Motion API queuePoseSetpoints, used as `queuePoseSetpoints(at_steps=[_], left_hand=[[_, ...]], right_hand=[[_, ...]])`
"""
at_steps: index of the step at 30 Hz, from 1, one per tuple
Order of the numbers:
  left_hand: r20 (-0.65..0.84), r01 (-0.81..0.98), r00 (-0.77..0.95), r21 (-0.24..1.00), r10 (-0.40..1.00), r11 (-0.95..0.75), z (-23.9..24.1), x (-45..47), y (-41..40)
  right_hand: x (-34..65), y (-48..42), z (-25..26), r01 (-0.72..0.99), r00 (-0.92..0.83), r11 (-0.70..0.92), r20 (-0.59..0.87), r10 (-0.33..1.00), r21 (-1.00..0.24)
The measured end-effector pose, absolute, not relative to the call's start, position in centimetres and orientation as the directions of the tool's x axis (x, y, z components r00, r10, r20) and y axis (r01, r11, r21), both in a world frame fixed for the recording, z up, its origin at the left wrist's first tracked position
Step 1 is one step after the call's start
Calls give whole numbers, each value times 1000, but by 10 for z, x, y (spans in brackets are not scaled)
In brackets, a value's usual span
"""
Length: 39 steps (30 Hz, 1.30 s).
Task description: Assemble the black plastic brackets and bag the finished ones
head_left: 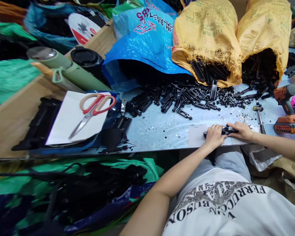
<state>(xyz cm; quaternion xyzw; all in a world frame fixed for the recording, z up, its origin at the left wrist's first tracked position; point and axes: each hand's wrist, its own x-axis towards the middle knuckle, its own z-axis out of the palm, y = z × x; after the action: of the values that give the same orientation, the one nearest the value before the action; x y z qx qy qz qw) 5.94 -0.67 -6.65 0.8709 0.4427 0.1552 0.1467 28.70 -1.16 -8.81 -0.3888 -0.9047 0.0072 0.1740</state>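
Both hands rest at the near edge of the pale blue table (pixel 167 131). My left hand (pixel 214 135), with a ring on one finger, curls over the left end of a small black plastic part (pixel 225 131). My right hand (pixel 241 129) presses its fingers on the right end of the same part. The part lies on a grey pad (pixel 195 137). A heap of similar black plastic parts (pixel 186 96) spreads across the table behind the hands.
Two yellow woven sacks (pixel 206 36) and a blue bag (pixel 142 42) spill black parts at the back. An orange cordless drill (pixel 286 109) and a screwdriver (pixel 260 118) lie right. Red-handled scissors (pixel 93 109) rest on white paper at left, by a green flask (pixel 71 70).
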Motion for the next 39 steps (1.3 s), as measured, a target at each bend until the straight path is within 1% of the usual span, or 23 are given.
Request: queuePoseSetpoints(at_steps=[2, 5, 7, 9, 11, 13, 14, 15, 17, 18, 20, 23, 27, 31, 33, 35, 37, 39], left_hand=[[157, 717, 574, 378, 804, -585, -68, 59, -7], [180, 684, 615, 363, 768, -633, -69, 59, -6], [180, 680, 621, 360, 763, -639, -68, 58, -5], [199, 664, 633, 358, 748, -657, -66, 55, -6], [254, 611, 666, 352, 701, -709, -64, 48, -13], [303, 594, 661, 348, 687, -725, -63, 38, -25], [305, 633, 621, 349, 722, -691, -63, 33, -32], [285, 697, 553, 356, 783, -623, -63, 29, -40], [200, 828, 376, 366, 905, -425, -64, 26, -53], [146, 870, 300, 364, 943, -333, -65, 26, -57], [45, 911, 213, 351, 976, -215, -65, 30, -61], [-41, 930, 159, 341, 986, -136, -64, 32, -56], [-65, 919, 192, 362, 979, -156, -63, 24, -46], [-47, 923, 193, 349, 980, -165, -69, 24, -46], [-47, 930, 169, 338, 984, -144, -70, 27, -48], [-38, 928, 182, 337, 983, -159, -69, 26, -48], [34, 900, 266, 348, 963, -261, -64, 21, -45], [162, 826, 409, 352, 898, -440, -58, 17, -36]], right_hand=[[286, -11, -89, 698, -639, 703, 323, 698, -139], [290, -4, -88, 551, -778, 820, 259, 572, -154], [294, 2, -86, 504, -813, 845, 232, 534, -180], [297, 3, -82, 530, -799, 827, 217, 561, -190], [298, -2, -76, 590, -758, 786, 209, 618, -183], [296, -10, -68, 649, -705, 742, 233, 670, -168], [291, -15, -64, 677, -671, 718, 263, 693, -163], [284, -18, -59, 699, -637, 695, 298, 711, -165], [262, -23, -52, 715, -587, 671, 353, 729, -197], [247, -23, -50, 703, -583, 675, 361, 728, -224], [214, -20, -50, 657, -618, 705, 344, 707, -268], [176, -12, -57, 609, -667, 730, 298, 683, -310], [163, -7, -66, 655, -614, 665, 260, 745, -359], [158, -8, -68, 715, -553, 605, 245, 796, -350], [155, -11, -67, 727, -527, 587, 259, 810, -357], [159, -16, -65, 691, -537, 618, 306, 786, -375], [176, -24, -64, 645, -558, 670, 373, 741, -367], [204, -32, -65, 669, -529, 667, 420, 737, -328]])
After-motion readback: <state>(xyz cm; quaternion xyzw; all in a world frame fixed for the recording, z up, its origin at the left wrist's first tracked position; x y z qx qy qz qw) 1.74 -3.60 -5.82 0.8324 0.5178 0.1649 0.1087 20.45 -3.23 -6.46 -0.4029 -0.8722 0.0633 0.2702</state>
